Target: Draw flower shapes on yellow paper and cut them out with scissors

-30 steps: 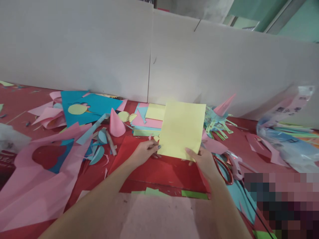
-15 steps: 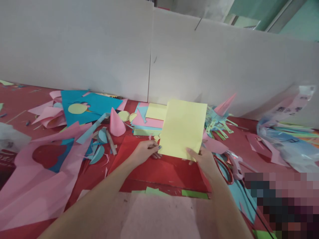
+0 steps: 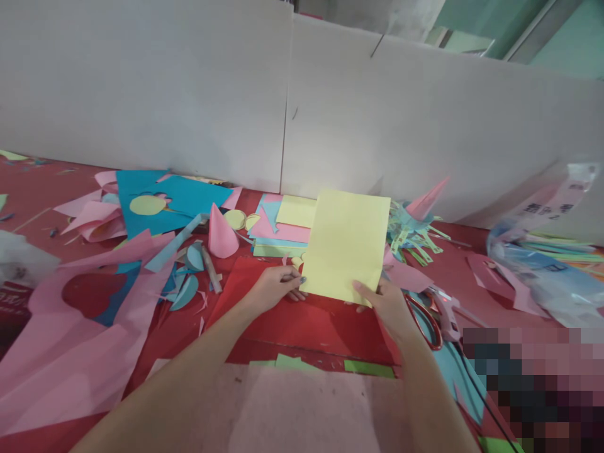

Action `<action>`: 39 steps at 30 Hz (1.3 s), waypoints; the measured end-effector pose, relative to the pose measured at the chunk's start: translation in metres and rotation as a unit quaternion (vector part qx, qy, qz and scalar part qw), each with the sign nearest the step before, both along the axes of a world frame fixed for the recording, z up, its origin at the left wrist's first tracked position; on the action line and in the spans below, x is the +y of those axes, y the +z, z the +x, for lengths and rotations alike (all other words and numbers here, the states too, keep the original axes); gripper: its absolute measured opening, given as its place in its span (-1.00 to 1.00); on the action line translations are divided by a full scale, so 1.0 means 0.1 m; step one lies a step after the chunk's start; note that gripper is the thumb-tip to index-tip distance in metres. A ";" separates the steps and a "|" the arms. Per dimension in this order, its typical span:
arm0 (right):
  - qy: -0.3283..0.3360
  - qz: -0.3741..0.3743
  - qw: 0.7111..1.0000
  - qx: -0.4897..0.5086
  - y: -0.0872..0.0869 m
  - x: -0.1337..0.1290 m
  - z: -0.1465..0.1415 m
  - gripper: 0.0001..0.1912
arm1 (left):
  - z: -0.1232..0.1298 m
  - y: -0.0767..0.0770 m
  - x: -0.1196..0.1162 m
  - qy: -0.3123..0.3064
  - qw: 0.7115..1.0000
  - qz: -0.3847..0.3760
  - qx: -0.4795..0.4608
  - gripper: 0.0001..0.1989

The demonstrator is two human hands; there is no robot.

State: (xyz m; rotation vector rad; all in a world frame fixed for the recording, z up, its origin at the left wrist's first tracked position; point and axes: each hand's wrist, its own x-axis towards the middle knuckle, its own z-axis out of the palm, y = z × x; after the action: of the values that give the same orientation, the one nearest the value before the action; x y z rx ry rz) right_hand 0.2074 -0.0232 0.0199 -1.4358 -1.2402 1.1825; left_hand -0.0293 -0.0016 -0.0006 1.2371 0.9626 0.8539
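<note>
A yellow sheet of paper (image 3: pixel 348 245) is held up at a tilt over a red sheet (image 3: pixel 302 327). My left hand (image 3: pixel 280 284) pinches its lower left corner between thumb and fingers. At the lower right corner, my right hand (image 3: pixel 380 301) grips it with the thumb on top and the fingers underneath. Behind the yellow sheet lies a stack of coloured paper (image 3: pixel 278 234), partly covered by it. Small yellow cut pieces (image 3: pixel 297 260) peek out near my left fingers.
A pink paper cone (image 3: pixel 221 234) stands left of the stack. Red-handled scissors (image 3: pixel 427 324) and a glue gun (image 3: pixel 447 311) lie right of my right hand. Farther back is a paper figure with a pink cone (image 3: pixel 418 220). Pink paper (image 3: pixel 94 371) spreads at left; a white board (image 3: pixel 189 94) closes the back.
The yellow sheet has shifted very slightly and its top edge leans a little differently. Both hands keep their hold on it in nearly the same place.
</note>
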 end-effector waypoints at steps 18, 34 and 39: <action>0.008 -0.007 1.000 0.006 0.03 0.00 -0.01 -0.59 | -0.01 0.00 0.00 -0.001 1.000 -0.004 -0.004 -0.70; -0.002 -0.002 1.000 -0.005 0.03 0.00 -0.02 -0.63 | -0.01 -0.02 -0.01 -0.006 1.000 0.005 -0.002 -0.72; 0.000 0.010 1.000 -0.022 0.06 -0.01 -0.04 -0.61 | -0.01 0.00 -0.03 0.005 0.999 0.031 0.008 -0.73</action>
State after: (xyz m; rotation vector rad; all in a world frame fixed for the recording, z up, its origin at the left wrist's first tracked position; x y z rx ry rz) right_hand 0.2035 -0.0244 0.0256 -1.4532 -1.2794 1.1411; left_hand -0.0305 -0.0041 -0.0005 1.2951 0.9621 0.8872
